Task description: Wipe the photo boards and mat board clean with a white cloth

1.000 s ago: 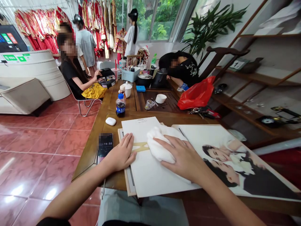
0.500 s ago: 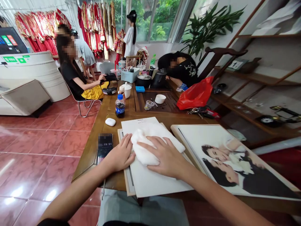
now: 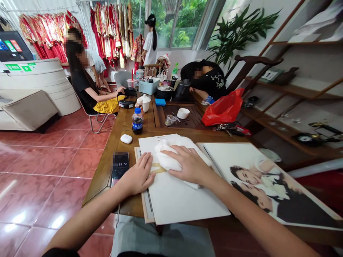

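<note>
On the wooden table in front of me lies a white sheet (image 3: 187,205) with small print near its top edge and tan marks around its middle. It rests over a framed panel whose left edge (image 3: 147,210) shows. My left hand (image 3: 140,175) lies flat with fingers stretched over the sheet's left edge. Under my right hand (image 3: 189,165) is a bunched white cloth (image 3: 167,160), gripped by the fingers and pressed on the sheet. The cloth's far part spreads out to the right, partly hidden by the hand.
To the right lies a large wedding portrait panel (image 3: 268,185). A phone (image 3: 120,167), a white earbud case (image 3: 126,138) and a dark drink bottle (image 3: 137,121) stand left. Farther back are a red plastic bag (image 3: 223,109) and a white bowl (image 3: 183,113). People are around the table.
My right hand has slid the cloth away from my left hand, rightward and slightly farther off, uncovering the tan marks. My left hand stays nearly still.
</note>
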`<action>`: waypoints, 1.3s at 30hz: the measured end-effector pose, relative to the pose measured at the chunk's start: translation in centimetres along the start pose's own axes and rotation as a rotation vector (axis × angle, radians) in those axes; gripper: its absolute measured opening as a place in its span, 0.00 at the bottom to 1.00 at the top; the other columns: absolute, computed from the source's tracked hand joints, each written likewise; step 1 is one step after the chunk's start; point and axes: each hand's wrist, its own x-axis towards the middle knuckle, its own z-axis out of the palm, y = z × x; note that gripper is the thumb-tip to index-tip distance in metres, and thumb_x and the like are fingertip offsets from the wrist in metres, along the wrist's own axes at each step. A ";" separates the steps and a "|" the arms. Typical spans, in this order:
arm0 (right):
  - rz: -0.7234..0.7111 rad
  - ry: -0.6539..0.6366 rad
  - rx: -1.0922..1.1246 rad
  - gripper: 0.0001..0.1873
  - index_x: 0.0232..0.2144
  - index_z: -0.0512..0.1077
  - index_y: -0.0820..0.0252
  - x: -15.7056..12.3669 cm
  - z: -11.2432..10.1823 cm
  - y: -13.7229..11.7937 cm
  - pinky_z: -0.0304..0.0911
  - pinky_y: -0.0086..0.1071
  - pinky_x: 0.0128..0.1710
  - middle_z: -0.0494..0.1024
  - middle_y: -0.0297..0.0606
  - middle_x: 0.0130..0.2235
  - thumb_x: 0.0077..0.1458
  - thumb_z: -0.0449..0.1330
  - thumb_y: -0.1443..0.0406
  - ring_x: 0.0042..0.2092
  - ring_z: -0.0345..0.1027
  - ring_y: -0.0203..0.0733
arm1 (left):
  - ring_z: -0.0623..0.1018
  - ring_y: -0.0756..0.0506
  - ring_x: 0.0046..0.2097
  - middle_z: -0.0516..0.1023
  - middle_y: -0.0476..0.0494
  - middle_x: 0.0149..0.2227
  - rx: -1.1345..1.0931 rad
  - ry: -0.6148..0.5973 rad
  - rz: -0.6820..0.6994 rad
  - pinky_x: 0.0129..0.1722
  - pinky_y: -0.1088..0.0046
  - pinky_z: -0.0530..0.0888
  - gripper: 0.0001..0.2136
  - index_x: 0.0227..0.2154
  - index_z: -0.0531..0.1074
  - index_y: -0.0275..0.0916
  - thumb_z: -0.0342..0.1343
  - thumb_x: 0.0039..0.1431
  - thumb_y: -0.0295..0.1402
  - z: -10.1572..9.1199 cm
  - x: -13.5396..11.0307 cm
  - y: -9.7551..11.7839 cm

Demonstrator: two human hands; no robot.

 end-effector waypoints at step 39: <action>0.176 -0.105 0.046 0.30 0.65 0.64 0.47 5.0 -0.6 2.5 0.59 0.59 0.56 0.61 0.46 0.69 0.65 0.49 0.49 0.63 0.59 0.61 | 0.51 0.31 0.74 0.54 0.20 0.71 0.003 -0.017 -0.013 0.69 0.49 0.60 0.29 0.68 0.49 0.24 0.38 0.74 0.42 0.2 -0.1 -0.1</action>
